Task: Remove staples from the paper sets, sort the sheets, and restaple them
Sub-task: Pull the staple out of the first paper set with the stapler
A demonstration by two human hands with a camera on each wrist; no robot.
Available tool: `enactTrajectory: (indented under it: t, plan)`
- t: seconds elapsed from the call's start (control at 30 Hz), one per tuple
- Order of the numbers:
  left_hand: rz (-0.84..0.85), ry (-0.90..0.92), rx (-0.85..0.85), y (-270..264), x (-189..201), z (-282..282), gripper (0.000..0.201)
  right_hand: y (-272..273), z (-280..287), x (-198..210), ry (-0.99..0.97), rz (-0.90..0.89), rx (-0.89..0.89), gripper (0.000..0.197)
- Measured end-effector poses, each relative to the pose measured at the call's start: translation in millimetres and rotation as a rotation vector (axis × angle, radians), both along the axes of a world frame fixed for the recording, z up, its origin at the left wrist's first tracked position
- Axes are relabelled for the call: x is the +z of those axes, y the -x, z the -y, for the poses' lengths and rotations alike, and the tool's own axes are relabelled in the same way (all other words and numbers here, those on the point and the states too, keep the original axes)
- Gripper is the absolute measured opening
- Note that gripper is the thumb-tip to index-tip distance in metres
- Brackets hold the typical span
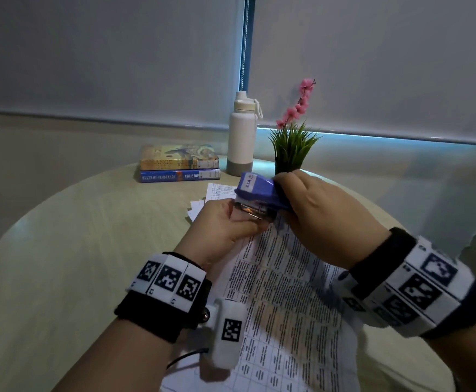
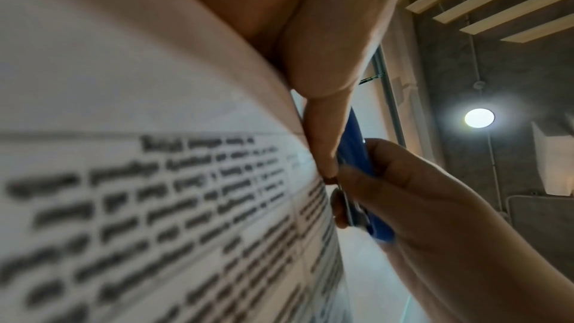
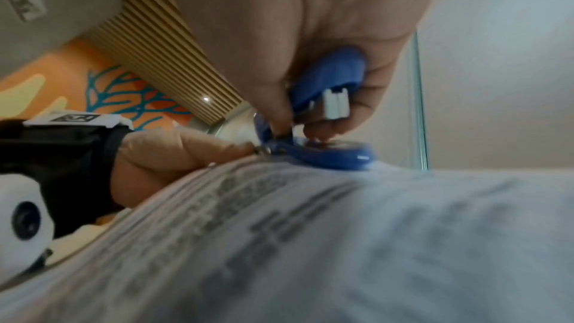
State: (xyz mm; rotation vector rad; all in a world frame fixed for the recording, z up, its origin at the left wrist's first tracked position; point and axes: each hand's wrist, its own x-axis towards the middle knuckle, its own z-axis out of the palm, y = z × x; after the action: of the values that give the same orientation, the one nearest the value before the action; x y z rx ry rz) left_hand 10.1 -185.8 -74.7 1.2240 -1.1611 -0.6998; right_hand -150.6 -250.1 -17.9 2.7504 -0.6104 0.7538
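The right hand (image 1: pixel 324 219) has its fingers wrapped round a blue stapler (image 1: pixel 259 193), held above the worktop (image 1: pixel 75 250) with its metal nose at the top corner of a printed paper set (image 1: pixel 287 292). The left hand (image 1: pixel 225 224) pinches that same corner, thumb on top, with its fingers (image 2: pixel 323 136) curled against the stapler's nose. The set is lifted at the corner and droops toward the person, its lower part lying on the worktop. More loose sheets (image 1: pixel 217 190) lie flat beyond the hands, near two stacked books (image 1: pixel 178 165), a white bottle (image 1: pixel 241 137) and a small potted plant (image 1: pixel 290 142).

Whether a staple is being pried out or driven in cannot be told from these views; the corner itself is hidden by the hands.

The risks, as I judge them: the left fingertips sit very close to the stapler's mouth, so a squeeze could nip skin. The sheets are bowed, not squared, so a staple could bind them misaligned or miss the bottom sheet. If prying, a hard pull could tear the corner
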Motion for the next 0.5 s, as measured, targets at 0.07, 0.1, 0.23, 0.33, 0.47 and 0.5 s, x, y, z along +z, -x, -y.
enactTrajectory:
  t: [0.07,0.1,0.23,0.33,0.47,0.5]
  plan:
    - [0.019,-0.005,-0.034,10,0,-2,0.018,-4,-2,-4,-0.210,0.150,0.037,0.038]
    - [0.033,-0.003,-0.045,14,1,-3,0.017,-6,-3,-7,-0.316,0.223,0.069,0.041]
    - [-0.017,-0.015,0.058,7,4,-3,0.016,4,-4,-6,-0.395,0.274,0.080,0.054]
    - [-0.074,-0.005,0.180,-4,2,-1,0.016,32,-8,-4,-0.311,0.282,0.021,0.033]
    - [-0.134,0.017,0.232,-9,-2,2,0.018,83,-6,-16,-0.250,0.280,-0.127,0.017]
    - [-0.131,0.021,0.230,-11,-3,3,0.018,97,-4,-21,-0.264,0.301,-0.149,0.021]
